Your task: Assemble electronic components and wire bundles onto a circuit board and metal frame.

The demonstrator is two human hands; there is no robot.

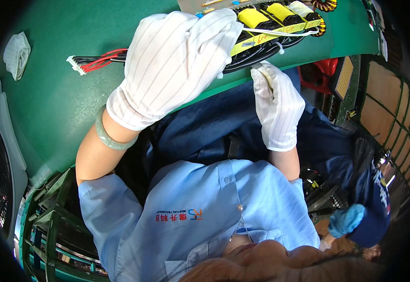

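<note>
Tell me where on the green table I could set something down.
The green table has bare room between the crumpled white cloth and the white connector, and below that connector toward the left forearm. It's crowded around the yellow-wrapped parts: black cables, left hand and right hand gather there.

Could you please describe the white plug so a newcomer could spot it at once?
On the green table, look left of the gloved left hand. Red and black wires stick out there, and the white plug sits at their far end; unlike the crumpled white fabric farther left, it is small and wired.
</note>
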